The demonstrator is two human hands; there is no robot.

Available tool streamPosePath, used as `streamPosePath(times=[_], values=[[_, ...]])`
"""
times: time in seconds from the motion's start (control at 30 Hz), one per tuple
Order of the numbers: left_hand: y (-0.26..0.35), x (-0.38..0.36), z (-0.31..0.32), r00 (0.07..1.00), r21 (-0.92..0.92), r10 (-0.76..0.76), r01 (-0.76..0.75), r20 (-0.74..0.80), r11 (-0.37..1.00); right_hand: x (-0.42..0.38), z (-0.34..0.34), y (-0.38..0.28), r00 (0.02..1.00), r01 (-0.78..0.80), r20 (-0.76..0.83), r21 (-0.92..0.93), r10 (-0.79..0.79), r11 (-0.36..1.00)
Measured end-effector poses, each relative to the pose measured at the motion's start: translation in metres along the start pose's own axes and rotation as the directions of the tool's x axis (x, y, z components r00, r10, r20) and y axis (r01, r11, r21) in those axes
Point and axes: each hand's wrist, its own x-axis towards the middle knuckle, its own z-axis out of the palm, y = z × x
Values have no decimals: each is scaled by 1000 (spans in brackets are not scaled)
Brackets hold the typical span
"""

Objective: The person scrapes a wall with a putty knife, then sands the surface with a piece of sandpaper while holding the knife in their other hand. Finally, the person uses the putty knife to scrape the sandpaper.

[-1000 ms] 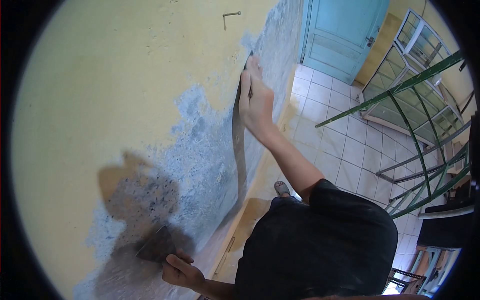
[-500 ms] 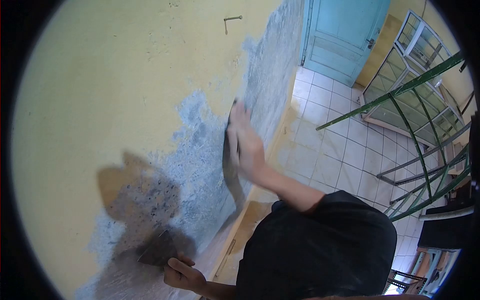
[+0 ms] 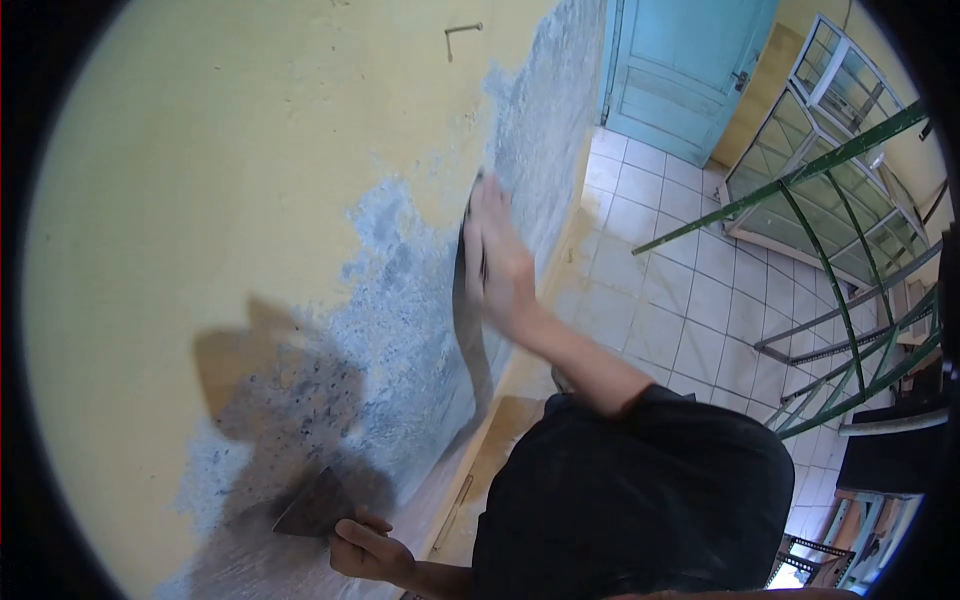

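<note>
Low in the frame, my left hand (image 3: 372, 550) grips a flat dark putty knife (image 3: 318, 505), its wide blade close to the wall. Higher up, my right hand (image 3: 500, 255) is against the wall (image 3: 400, 290), fingers together and pointing up, slightly blurred. A small dark edge shows at its fingertips and between thumb and fingers; what it holds I cannot make out. The wall has yellow paint with a rough blue-grey patch where the paint is gone. Shadows of my hands and arm fall across it.
A bent nail (image 3: 463, 30) sticks out of the upper wall. Right of the wall lies a tiled floor (image 3: 640, 270), with a blue door (image 3: 680, 80), a glass cabinet (image 3: 800, 210) and a green metal frame (image 3: 780, 190).
My right hand has moved up slightly along the wall and a little to the right. My left hand and the putty knife have hardly moved.
</note>
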Motion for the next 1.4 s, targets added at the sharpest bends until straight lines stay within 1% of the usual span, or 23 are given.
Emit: streamPosePath(times=[0.07,0.17,0.2,0.27,0.3,0.37,0.4,0.47,0.57,0.6,0.67,0.77,0.8,0.87,0.97,1.0,1.07,1.1,1.17,1.2,1.27,1.3,1.4], values=[[-3,2,0,999,38,34,-34,11,999,49,-2,22,993,-96,-71,0,95,995],[-6,2,0,997,66,78,-79,12,995,60,1,26,987,-127,-95,32,129,991],[-5,3,1,997,62,78,-78,1,995,45,2,14,988,-117,-96,36,119,993],[-2,3,1,997,54,73,-75,21,996,-3,0,-19,999,-17,-35,30,18,999],[-1,3,2,997,59,73,-74,21,996,-3,2,-18,999,-19,-34,33,20,999],[1,2,1,1000,-2,17,-17,10,1000,-2,0,-12,1000,4,-23,27,-3,1000],[1,1,-2,1000,5,15,-16,20,1000,12,-2,-1,1000,-7,-19,24,7,1000],[-1,3,0,999,23,48,-49,23,999,59,-2,24,989,-111,-100,22,112,994],[-2,3,2,999,22,54,-54,11,998,58,-1,23,987,-131,-89,47,134,990],[-2,3,2,999,21,53,-53,5,998,41,0,12,988,-125,-90,50,129,991],[-2,4,0,997,47,62,-64,36,997,-10,0,-19,999,-31,-12,58,32,998],[2,3,0,1000,11,21,-21,19,1000,-8,1,-5,1000,2,-4,33,-2,999],[3,3,-1,999,15,20,-21,29,1000,9,-2,6,1000,-8,-1,28,8,1000],[2,4,0,998,14,49,-50,31,999,59,-2,32,987,-134,-91,-18,132,991],[-6,3,-1,996,2,68,-68,49,998,56,0,28,986,-128,-107,27,130,991],[-6,3,-1,997,0,67,-67,45,998,38,0,17,986,-123,-107,29,125,992],[-4,4,-2,995,34,84,-86,60,996,-9,0,-12,999,-33,-7,46,33,998],[-4,4,-2,994,38,85,-87,62,995,-8,1,-8,999,-37,-7,47,38,998],[-4,3,-3,997,16,55,-56,59,998,2,0,6,999,43,-15,-111,-45,993],[-3,2,-5,996,20,52,-53,71,998,18,-3,16,999,33,-10,-116,-34,993],[-1,3,-1,997,12,59,-60,54,998,66,-5,33,993,-69,-106,-114,57,991],[-1,3,-2,997,9,56,-56,51,998,71,-6,34,992,-60,-113,-100,49,993],[-1,2,0,998,1,56,-56,42,998,20,0,9,998,-2,-60,-70,-2,998]])
